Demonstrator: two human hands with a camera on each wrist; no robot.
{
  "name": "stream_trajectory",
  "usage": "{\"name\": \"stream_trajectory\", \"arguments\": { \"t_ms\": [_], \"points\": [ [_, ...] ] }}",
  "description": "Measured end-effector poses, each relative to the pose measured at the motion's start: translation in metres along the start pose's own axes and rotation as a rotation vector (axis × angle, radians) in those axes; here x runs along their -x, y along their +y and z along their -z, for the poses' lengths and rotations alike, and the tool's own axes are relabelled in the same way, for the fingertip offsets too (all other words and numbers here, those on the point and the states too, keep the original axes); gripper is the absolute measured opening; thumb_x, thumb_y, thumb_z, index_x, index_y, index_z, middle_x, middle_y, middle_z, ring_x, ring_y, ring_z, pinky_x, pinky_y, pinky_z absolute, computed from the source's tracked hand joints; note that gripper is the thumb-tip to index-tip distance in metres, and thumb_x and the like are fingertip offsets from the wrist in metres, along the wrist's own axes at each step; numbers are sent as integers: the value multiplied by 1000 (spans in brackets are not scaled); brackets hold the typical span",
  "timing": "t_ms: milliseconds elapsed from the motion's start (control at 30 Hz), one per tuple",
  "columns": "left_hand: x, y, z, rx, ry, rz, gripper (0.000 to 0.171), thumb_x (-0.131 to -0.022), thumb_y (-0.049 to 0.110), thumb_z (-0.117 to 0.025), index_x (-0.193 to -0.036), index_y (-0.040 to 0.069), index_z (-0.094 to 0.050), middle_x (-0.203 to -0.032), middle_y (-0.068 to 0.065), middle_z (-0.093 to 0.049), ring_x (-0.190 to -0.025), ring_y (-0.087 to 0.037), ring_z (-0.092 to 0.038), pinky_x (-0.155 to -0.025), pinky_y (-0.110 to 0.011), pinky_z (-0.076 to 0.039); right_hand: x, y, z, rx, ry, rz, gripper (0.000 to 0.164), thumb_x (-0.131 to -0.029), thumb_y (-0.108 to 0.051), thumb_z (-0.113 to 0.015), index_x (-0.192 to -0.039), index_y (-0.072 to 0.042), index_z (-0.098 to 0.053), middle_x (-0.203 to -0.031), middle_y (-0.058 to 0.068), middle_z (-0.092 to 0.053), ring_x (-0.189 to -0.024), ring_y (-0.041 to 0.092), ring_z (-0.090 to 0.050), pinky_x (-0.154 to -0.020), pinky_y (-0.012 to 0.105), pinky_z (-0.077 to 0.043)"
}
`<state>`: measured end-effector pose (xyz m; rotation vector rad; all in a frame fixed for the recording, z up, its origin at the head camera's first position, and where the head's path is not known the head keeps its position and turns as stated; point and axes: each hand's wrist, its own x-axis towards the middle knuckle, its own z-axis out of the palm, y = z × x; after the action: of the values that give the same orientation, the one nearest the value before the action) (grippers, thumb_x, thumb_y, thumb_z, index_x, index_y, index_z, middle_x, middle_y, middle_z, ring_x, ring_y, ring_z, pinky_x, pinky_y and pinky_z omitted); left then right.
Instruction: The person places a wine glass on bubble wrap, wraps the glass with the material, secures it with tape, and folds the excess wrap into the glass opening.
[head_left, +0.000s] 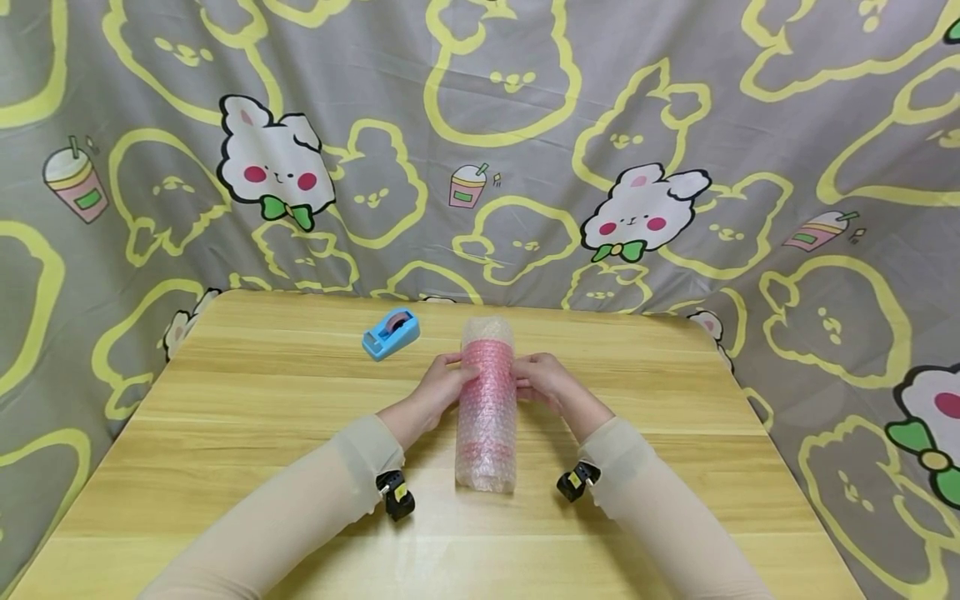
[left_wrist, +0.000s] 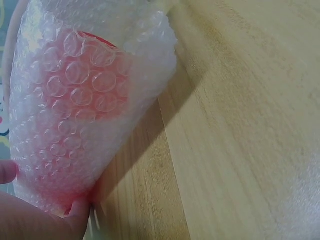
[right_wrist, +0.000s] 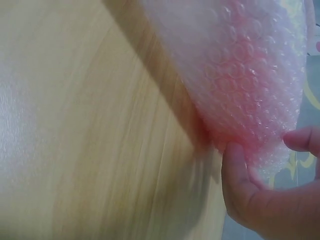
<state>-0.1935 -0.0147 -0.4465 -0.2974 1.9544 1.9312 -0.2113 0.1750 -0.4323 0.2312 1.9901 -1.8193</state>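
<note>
Grey drapery (head_left: 375,50) printed with yellow cartoon outlines (head_left: 502,138), white rabbits (head_left: 277,158) and pink drink cups (head_left: 467,187) hangs behind and beside the pale wood-grain surface (head_left: 262,400), which catches a soft sheen.

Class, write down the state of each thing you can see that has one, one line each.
Bubble wrap: rolled into a tube, something pink showing through; contents unclear.
Left hand: gripping the wrap's left side.
Right hand: gripping its right side.
Tape dispenser: loaded with a roll, untouched.
Sleeves: down to the wrists.
Curtain: hanging, creased.
</note>
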Motion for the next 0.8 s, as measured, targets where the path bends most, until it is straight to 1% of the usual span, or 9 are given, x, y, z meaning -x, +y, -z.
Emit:
{"name": "stream_trajectory", "arguments": {
  "t_ms": [133,233,333,633,800],
  "points": [
    [0,0,0,0,2,4,58,-98,21,-63,-146,2,-36,-145,-21,-43,-128,-34,-51,-107,-45,-44,1,-1,1,-11,44,-27,42,-86,2,-53,-127,12,-47,-90,7,-61,-77,13,-63,-77,30,-58],
    [0,0,-1,-5,4,3,58,-98,21,-63,-146,1,-36,-145,-21,-43,-128,-34,-51,-106,-45,-45,1,-3,1,-4,60,-42,42,-88,2,-53,-128,10,-46,-95,8,-59,-80,15,-62,-78,31,-58],
    [0,0,-1,-7,1,0,58,-98,21,-64,-145,2,-36,-144,-21,-44,-128,-34,-51,-106,-45,-45,1,-2,1,-3,59,-40,41,-89,1,-53,-129,11,-46,-95,8,-60,-80,15,-62,-79,31,-58],
    [2,2,1,-17,-9,-6,60,-97,24,-64,-146,4,-35,-142,-21,-46,-126,-33,-53,-105,-45,-45,4,-3,-3,2,47,-10,32,-92,-4,-51,-119,12,-54,-79,3,-61,-72,11,-62,-76,29,-58],
    [2,3,0,-21,-10,-8,60,-97,24,-65,-146,4,-35,-138,-21,-49,-124,-32,-55,-103,-44,-47,5,-2,-4,-6,39,-21,25,-96,-13,-53,-111,7,-56,-77,3,-64,-70,11,-64,-72,28,-59]
  ]
}}
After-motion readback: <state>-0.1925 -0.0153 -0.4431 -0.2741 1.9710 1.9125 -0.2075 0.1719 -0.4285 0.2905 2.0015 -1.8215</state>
